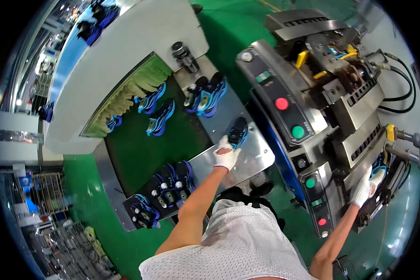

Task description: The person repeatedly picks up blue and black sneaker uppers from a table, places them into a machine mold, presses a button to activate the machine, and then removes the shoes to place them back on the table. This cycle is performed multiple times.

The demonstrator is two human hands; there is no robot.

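Machinery [326, 128] in grey metal fills the right side, opposite a pale housing [142, 35] with a green fringed curtain [137, 86]. Between them, a metal desk [207, 170] borders a dark green belt [158, 151]. Shoes in black and blue wait on both: a far group [207, 97], two on the belt, and a near group [170, 182]. The work seems to be under way, with one blue shoe [381, 162] at the machinery, another dark shoe [238, 130] on the desk, and the others lying untouched; which of them are finished cannot be told.

The left hand [227, 157], gloved, grasps the near end of the dark shoe. The right hand [361, 190], also gloved, touches the blue shoe, but whether its fingers close around it cannot be told. Machine parts hide some of that shoe, and the curtain partly covers another [115, 122].
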